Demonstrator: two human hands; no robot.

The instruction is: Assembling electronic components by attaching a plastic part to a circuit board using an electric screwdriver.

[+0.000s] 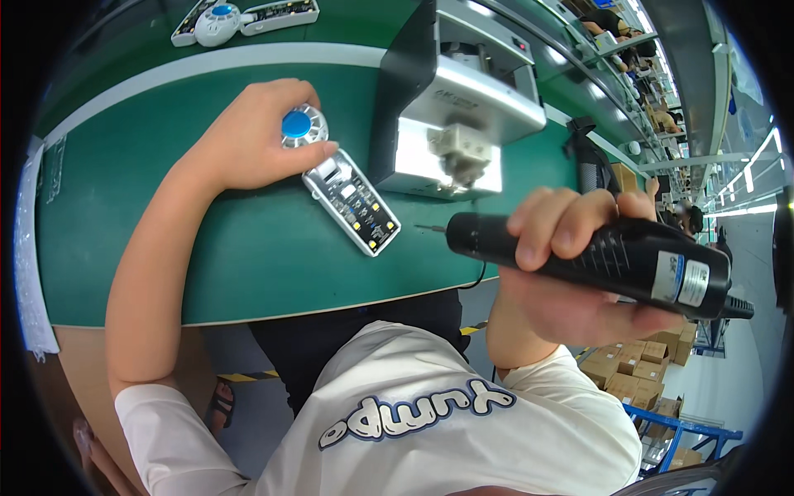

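Observation:
My left hand point(252, 136) is closed around the round white end of a device point(351, 202), thumb pressed across it. A blue disc sits on that round end, and a long white-edged arm with a black circuit board slants from it toward the right front. In my right hand point(571, 240) is a black electric screwdriver point(591, 260), fingers wrapped round its body. It is held roughly level above the bench's front edge. Its thin bit points left toward the board's end, with a gap between them. Part of the round end is hidden by my left hand.
A grey metal screw feeder point(459, 107) stands on the green bench point(124, 240), behind the screwdriver. Another white device with a blue disc point(219, 23) lies beyond the pale rail. Cardboard boxes point(637, 368) are stacked on the floor at right. Other people are farther off.

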